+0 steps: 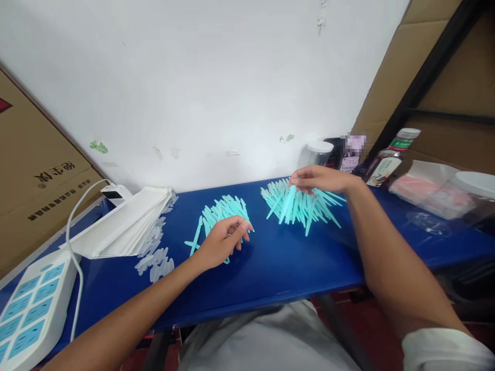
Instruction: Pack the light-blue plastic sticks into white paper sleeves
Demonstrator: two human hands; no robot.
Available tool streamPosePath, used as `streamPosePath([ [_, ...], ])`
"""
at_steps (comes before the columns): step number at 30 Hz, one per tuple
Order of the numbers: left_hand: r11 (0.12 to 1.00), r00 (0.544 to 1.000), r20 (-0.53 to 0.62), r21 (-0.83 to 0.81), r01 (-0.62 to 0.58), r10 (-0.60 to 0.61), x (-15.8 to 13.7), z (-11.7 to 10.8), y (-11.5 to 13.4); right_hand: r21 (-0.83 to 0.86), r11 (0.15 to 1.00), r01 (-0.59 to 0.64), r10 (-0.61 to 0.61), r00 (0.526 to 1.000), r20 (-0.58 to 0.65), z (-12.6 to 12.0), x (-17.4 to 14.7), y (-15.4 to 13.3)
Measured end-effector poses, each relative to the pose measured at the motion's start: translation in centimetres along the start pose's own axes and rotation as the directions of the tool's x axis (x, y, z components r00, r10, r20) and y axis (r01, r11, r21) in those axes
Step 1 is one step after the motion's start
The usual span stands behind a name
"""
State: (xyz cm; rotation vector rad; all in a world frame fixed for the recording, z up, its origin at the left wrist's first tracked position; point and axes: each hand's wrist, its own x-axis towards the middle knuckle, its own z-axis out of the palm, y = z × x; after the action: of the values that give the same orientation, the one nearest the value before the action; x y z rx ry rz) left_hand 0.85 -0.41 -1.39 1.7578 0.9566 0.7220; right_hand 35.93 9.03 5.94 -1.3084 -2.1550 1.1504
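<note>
My right hand pinches a slim turquoise plastic stick, its wide end pointing down. It hangs over the right pile of similar turquoise sticks, fanned out on the blue table. My left hand is at the front of a second pile of turquoise sticks. Its thumb and fingers are curled together; whether anything small is between them cannot be made out. One stick lies apart at that pile's left edge. Further left are small translucent plastic pieces, loosely heaped.
White folded sheets lie at the left, beside a power strip and a white cable. A lidded jar, a bottle and a pink packet stand at the right. A white wall closes the back.
</note>
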Motion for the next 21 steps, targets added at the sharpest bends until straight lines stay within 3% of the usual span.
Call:
streamPosePath([
  [3, 1.000, 0.999, 0.038, 0.023, -0.010, 0.009, -0.1, 0.0, 0.4, -0.187, 0.970, -0.157, 0.151, 0.987, -0.046, -1.1, 0.5, 2.5],
  [5, 0.998, 0.999, 0.048, 0.063, -0.023, 0.020, -0.3, 0.1, 0.7, -0.299, 0.935, -0.191, 0.164, 0.980, -0.111, -1.0, 1.3, 3.8],
  [9, 0.935, 0.992, -0.007, 0.336, -0.113, 0.122, -0.4, -1.0, 1.3, -0.401, 0.906, -0.137, 0.033, 0.966, -0.257, -0.3, 2.7, 4.8],
  [12, 0.732, 0.947, -0.127, 0.667, -0.138, 0.294, 0.1, -3.2, 1.1, -0.451, 0.881, -0.140, -0.106, 0.872, -0.478, 0.9, 3.4, 4.0],
  [14, 0.597, 0.918, -0.212, 0.802, -0.033, 0.334, 0.6, -5.1, 0.5, -0.442, 0.892, -0.096, -0.184, 0.815, -0.550, 3.0, 3.9, 2.4],
  [15, 0.536, 0.911, -0.252, 0.843, 0.041, 0.327, 0.8, -6.0, 0.1, -0.407, 0.912, -0.049, -0.196, 0.821, -0.537, 4.5, 4.1, 1.4],
  [18, 0.388, 0.907, -0.338, 0.894, 0.225, 0.252, 1.4, -8.1, -1.1, -0.405, 0.914, -0.007, -0.161, 0.911, -0.380, 10.3, 4.6, -1.9],
  [21, 0.324, 0.905, -0.374, 0.898, 0.299, 0.202, 1.7, -9.0, -1.8, -0.561, 0.821, -0.107, -0.076, 0.953, -0.293, 15.7, 5.3, -4.3],
])
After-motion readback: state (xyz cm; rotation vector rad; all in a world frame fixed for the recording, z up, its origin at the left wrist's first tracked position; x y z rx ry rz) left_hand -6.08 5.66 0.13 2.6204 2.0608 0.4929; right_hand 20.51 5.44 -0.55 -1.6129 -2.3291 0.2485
